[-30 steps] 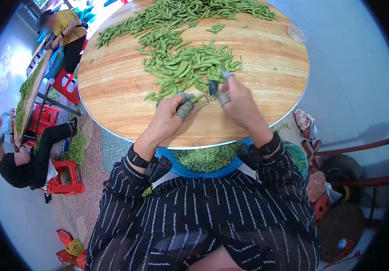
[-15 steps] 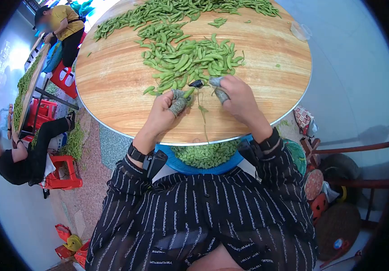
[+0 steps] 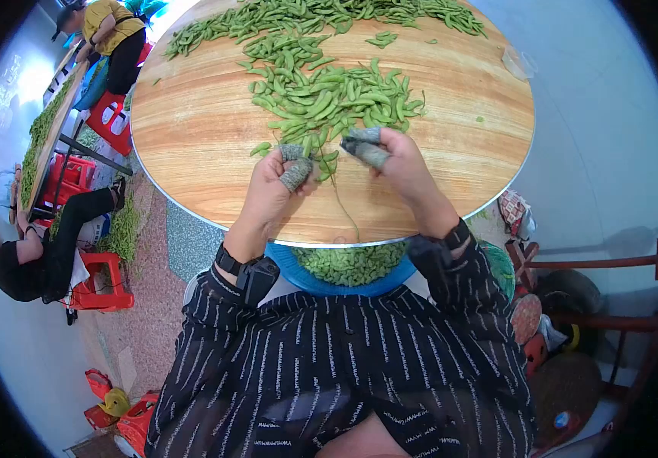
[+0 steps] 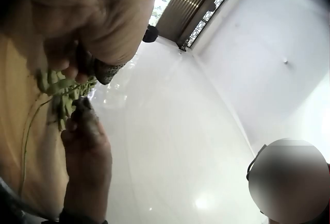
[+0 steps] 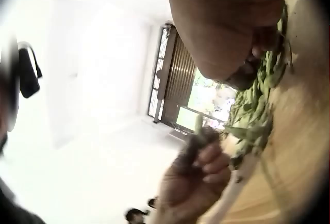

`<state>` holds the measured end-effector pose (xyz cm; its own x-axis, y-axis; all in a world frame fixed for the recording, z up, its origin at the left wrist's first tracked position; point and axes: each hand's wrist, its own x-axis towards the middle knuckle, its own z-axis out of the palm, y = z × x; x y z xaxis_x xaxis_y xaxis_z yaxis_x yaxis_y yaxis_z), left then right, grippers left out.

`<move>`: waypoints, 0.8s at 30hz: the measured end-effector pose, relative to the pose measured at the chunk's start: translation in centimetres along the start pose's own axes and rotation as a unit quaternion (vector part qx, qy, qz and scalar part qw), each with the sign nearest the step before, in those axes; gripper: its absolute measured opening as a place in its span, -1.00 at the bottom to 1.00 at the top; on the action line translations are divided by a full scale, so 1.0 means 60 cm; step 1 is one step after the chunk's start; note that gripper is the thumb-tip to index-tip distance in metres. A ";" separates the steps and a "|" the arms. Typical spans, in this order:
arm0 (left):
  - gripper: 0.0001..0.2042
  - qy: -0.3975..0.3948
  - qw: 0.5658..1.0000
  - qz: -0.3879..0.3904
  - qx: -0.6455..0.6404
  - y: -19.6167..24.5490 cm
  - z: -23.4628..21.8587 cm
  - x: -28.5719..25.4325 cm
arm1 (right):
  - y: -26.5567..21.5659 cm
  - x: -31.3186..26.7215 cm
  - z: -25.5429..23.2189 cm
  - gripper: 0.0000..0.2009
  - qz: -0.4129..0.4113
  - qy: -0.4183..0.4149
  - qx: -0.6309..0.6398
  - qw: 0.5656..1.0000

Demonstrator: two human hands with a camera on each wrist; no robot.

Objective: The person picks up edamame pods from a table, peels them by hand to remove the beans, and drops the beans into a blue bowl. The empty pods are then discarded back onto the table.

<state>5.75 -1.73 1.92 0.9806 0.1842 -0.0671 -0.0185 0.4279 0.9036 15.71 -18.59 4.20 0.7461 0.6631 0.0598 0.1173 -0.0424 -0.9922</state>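
Note:
My left hand (image 3: 268, 182), grey wraps on its thumb and finger, pinches a green soybean pod (image 3: 308, 143) over the near part of the round table (image 3: 214, 168). In the right wrist view the pod (image 5: 199, 124) sticks up from the left fingertips. Close by on the right, my right hand (image 3: 405, 172) is wrapped likewise and pinches a small black object (image 3: 349, 144), whose kind I cannot tell. A few pods and a long thin stem (image 3: 346, 212) lie between the hands. Just beyond them spreads a loose heap of pods (image 3: 337, 95).
A larger pile of pods (image 3: 329, 17) covers the table's far side. Below the near edge, a blue basin (image 3: 287, 269) holds many pods. A clear plastic cup (image 3: 517, 64) lies at the right rim. People sit at another table on the left, near red stools (image 3: 108, 278).
The right hand has come in toward the left, its black object now at the fingertips. A thin stem that hung between the hands now trails toward the table edge. The left hand still holds a pod.

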 end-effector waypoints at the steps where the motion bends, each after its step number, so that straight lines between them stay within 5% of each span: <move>1: -0.86 -0.002 1.000 -0.001 0.000 0.004 0.011 -0.001 | 0.009 -0.011 -0.001 -0.81 0.000 0.002 0.000 1.000; 2: -0.85 0.000 0.999 0.009 0.032 0.009 0.025 -0.005 | 0.025 -0.023 -0.006 -0.81 0.060 -0.038 0.232 0.970; 3: -0.84 0.002 0.998 0.018 0.064 0.009 0.035 -0.006 | 0.028 -0.034 -0.007 -0.80 0.116 -0.074 0.450 0.882; 6: -0.84 -0.025 0.981 0.067 0.182 -0.016 0.037 -0.002 | 0.018 -0.059 0.015 -0.79 0.152 -0.046 0.531 0.832; 10: -0.85 -0.031 0.960 0.094 0.260 -0.033 0.027 -0.001 | 0.027 -0.074 0.013 -0.80 0.138 -0.057 0.521 0.840; 12: -0.84 -0.031 0.960 0.095 0.262 -0.030 0.028 -0.004 | 0.029 -0.080 0.013 -0.82 0.091 -0.026 0.423 0.901; 19: -0.81 -0.068 0.930 0.072 0.355 -0.023 0.033 -0.013 | 0.050 -0.086 0.025 -0.85 0.081 0.092 0.256 0.959; 21: -0.82 -0.026 0.939 0.084 0.333 -0.032 0.034 -0.010 | 0.072 -0.083 0.023 -0.84 -0.096 0.129 -0.083 0.983; 22: -0.82 -0.027 0.939 0.084 0.333 -0.033 0.037 -0.010 | 0.070 -0.084 0.019 -0.84 -0.096 0.130 -0.083 0.983; 24: -0.82 -0.021 0.957 0.078 0.279 -0.032 0.041 -0.012 | 0.057 -0.085 0.010 -0.80 -0.172 0.078 -0.281 0.941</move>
<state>5.55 -4.88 1.26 0.9815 0.1674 0.0933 -0.0692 -0.1440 0.9872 11.91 -21.68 0.42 0.6828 0.5934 0.4263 0.6648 -0.2627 -0.6993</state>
